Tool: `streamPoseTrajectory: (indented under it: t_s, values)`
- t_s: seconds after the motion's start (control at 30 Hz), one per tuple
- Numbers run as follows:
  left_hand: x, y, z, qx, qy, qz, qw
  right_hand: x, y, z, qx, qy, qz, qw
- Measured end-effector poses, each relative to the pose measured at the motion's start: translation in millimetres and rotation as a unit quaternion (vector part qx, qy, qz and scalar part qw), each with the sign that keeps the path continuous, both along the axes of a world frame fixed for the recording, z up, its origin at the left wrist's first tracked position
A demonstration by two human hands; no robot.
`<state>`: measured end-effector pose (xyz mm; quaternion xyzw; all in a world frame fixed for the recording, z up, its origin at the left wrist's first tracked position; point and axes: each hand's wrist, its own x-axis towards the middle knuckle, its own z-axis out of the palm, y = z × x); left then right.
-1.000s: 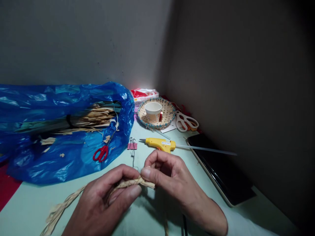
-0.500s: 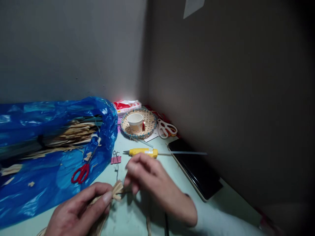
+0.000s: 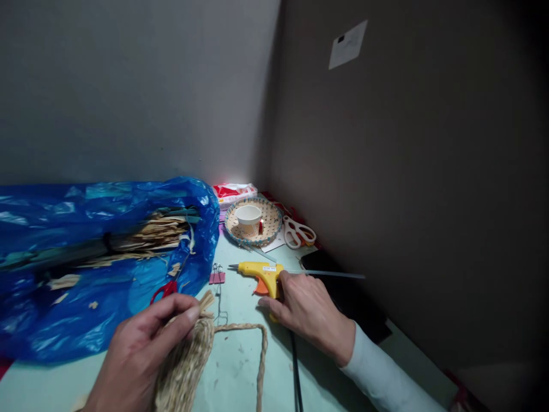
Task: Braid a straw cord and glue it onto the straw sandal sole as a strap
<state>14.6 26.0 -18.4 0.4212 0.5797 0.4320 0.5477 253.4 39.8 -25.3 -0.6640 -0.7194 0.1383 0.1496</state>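
Note:
My left hand [image 3: 148, 349] is closed around a bundle of braided straw rope [image 3: 184, 366], pinching its frayed end between thumb and fingers. A loose length of the rope [image 3: 259, 355] loops out over the pale green table [image 3: 240, 377]. My right hand [image 3: 306, 312] grips the handle of a yellow hot glue gun [image 3: 259, 272], which stands on the table with its nozzle pointing left. A clear glue stick [image 3: 330, 274] juts out of the gun's back to the right. A black cord [image 3: 295, 372] runs down from the gun.
A blue plastic bag [image 3: 86, 274] full of dried straw strips fills the left, with red scissors [image 3: 165, 290] on it. A pink binder clip [image 3: 217, 277], a woven basket [image 3: 255, 220] holding a white cup, white scissors [image 3: 298, 233] and a dark tablet [image 3: 351, 303] lie near the wall corner.
My right hand has let go of the rope's end and moved right onto the glue gun, standing it upright. My left hand keeps the rope bundle. The view has tilted up.

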Motion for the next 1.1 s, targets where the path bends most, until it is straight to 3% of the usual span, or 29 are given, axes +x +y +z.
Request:
streamPoseTrajectory:
  t_s: [0.23,0.37,0.47,0.53,0.63,0.7,0.77,0.8,0.87,0.97,1.1]
  values:
    - [-2.5,-3.0,13.8,0.038,0.039,-0.035,0.998,6.7,12.1,-20.9,-0.018,0.136,-0.044,0.990]
    - [-2.1,-3.7,21.5,0.055,0.044,-0.041,0.997,11.3,14.7,-23.1,-0.051,0.303,-0.057,0.950]
    - [-1.5,-2.9,24.3,0.060,0.052,-0.030,0.996,7.0,5.8,-11.6,-0.041,0.399,-0.060,0.914]
    - [-1.9,-1.3,23.1,0.052,0.051,-0.028,0.997,3.0,-3.7,-1.0,-0.037,0.481,-0.069,0.873]
    - [-4.0,1.7,17.0,0.029,0.024,-0.036,0.999,-0.3,-16.1,10.3,-0.105,0.654,-0.099,0.743]
    - [-5.6,2.9,12.3,0.009,0.000,-0.041,0.999,-0.3,-20.1,12.7,-0.160,0.715,-0.134,0.668]
    - [-6.7,3.0,9.1,-0.006,-0.018,-0.039,0.999,0.7,-20.7,12.4,-0.185,0.738,-0.155,0.630]
    - [-7.0,3.0,8.4,-0.011,-0.021,-0.038,0.999,1.3,-20.2,12.0,-0.186,0.742,-0.152,0.627]
    - [-7.0,2.9,8.3,-0.014,-0.017,-0.040,0.999,2.5,-19.5,11.9,-0.182,0.732,-0.110,0.647]
    - [-6.3,3.8,9.9,-0.021,-0.009,-0.054,0.998,3.2,-23.0,13.7,-0.183,0.674,-0.039,0.714]
    - [-5.0,5.0,11.4,-0.032,-0.010,-0.048,0.998,-1.3,-38.2,15.0,-0.197,0.549,-0.031,0.812]
